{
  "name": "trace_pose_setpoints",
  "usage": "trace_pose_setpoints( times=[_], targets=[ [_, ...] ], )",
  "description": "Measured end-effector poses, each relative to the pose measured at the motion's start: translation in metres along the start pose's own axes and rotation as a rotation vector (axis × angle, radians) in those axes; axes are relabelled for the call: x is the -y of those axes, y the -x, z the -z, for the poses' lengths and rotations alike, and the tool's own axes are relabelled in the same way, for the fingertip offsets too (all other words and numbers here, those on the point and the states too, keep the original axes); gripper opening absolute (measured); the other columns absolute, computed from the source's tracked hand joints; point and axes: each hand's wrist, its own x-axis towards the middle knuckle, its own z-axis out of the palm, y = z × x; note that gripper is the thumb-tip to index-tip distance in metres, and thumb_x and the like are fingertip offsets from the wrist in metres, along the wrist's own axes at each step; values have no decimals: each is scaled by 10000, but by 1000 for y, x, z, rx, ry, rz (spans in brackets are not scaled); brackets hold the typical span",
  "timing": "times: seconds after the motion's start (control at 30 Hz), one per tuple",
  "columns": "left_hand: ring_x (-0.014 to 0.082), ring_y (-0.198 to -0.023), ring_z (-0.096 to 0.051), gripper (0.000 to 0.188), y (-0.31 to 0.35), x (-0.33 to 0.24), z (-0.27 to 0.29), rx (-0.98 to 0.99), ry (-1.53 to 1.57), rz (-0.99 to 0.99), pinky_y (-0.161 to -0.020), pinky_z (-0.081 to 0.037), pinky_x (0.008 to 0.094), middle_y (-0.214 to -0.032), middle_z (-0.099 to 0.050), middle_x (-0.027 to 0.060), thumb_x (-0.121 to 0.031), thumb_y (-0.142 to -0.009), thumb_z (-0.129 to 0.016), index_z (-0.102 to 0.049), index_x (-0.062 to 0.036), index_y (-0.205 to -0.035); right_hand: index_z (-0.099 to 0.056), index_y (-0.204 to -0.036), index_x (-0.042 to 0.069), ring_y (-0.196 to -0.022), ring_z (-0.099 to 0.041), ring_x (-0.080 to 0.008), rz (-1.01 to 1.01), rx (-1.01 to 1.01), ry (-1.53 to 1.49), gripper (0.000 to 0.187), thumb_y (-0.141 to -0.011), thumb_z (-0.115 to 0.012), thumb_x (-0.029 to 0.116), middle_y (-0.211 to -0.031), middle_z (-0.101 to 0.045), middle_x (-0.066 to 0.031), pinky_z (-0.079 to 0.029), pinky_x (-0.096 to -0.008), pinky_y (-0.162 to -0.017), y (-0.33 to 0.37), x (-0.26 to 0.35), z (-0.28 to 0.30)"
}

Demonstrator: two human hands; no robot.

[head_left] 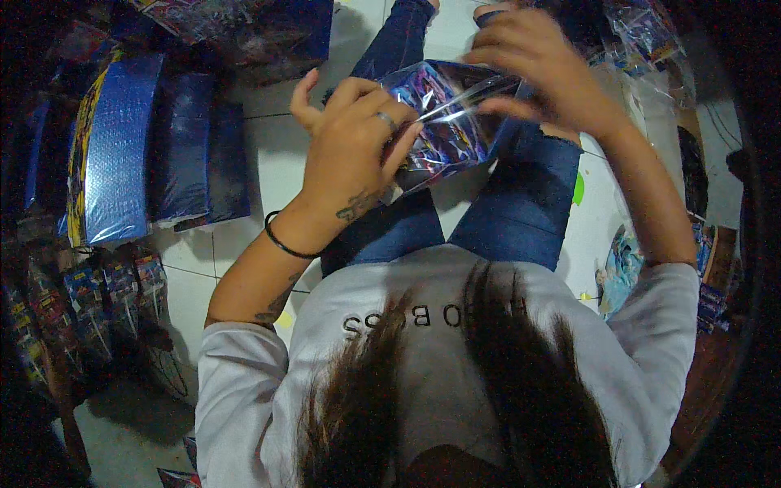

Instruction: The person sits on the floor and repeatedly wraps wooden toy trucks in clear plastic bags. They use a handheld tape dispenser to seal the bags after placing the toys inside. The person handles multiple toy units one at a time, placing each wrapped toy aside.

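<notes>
A package with colourful printed pictures [443, 122], covered in clear, shiny plastic film, rests over my thighs. My left hand [354, 122] is closed on its left edge, with the thumb and fingers pinching the film. A ring and a dark wristband are on that arm. My right hand [537, 61] hovers over the package's far right corner. Its thumb and fingers are spread apart, slightly smeared by motion, and the thumb is close to the film's edge. Creases of film stretch across the top of the package between both hands.
Large blue wrapped packs [118, 150] stand in a row at the left on the tiled floor [191, 264]. Several small hanging packets [89, 297] are below them. More wrapped goods [244, 32] lie at the far left, and clear plastic bags [651, 49] at the far right.
</notes>
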Motion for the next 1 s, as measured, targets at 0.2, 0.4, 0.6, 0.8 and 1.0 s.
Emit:
trace_pose_setpoints(
  times=[0.2, 0.4, 0.6, 0.8, 1.0],
  targets=[
    [197, -988, -560, 161, 28, 0, 32, 69, -183, -32, -1014, -180, 541, -900, -608, -7, -236, -728, -725, -625, -137, -808, -639, -845, 116, -1002, -536, -210, -2, -83, -141, 153, -733, -692, 205, -884, -611, 7, -378, -410, -901, 16, 11, -51],
    [202, -989, -560, 193, 1, -13, 25, 0, -70, -47, -1023, -180, 551, -928, -613, 1, -255, -751, -703, -637, -109, -859, -635, -839, 101, -1007, -533, -224, 40, -25, -162, 153, -717, -692, 174, -892, -616, -3, -377, -408, -903, 9, 13, -35],
    [204, -962, -554, 121, -12, -12, -3, 71, 32, 0, -1020, -217, 512, -908, -621, 25, -222, -775, -677, -688, -112, -823, -639, -880, 96, -1024, -535, -228, 22, -17, -184, 180, -724, -687, 172, -937, -620, -16, -378, -408, -914, 11, 14, -35],
    [235, -1074, -486, 175, -18, 14, -14, 266, 493, 366, -986, -262, 455, -1029, -584, 49, -261, -812, -642, -688, -95, -847, -640, -992, 117, -1092, -528, -200, 55, -145, 152, 286, -719, -667, 200, -1044, -610, -21, -366, -409, -979, 19, 28, -45],
    [248, -1060, -506, 200, -22, 4, -14, 225, 128, 191, -1021, -224, 551, -1038, -562, 69, -247, -812, -651, -660, -66, -897, -643, -964, 73, -1084, -526, -189, 190, -100, 288, 265, -754, -553, 207, -1039, -613, -38, -361, -397, -995, 10, 27, -49]
  ],
)
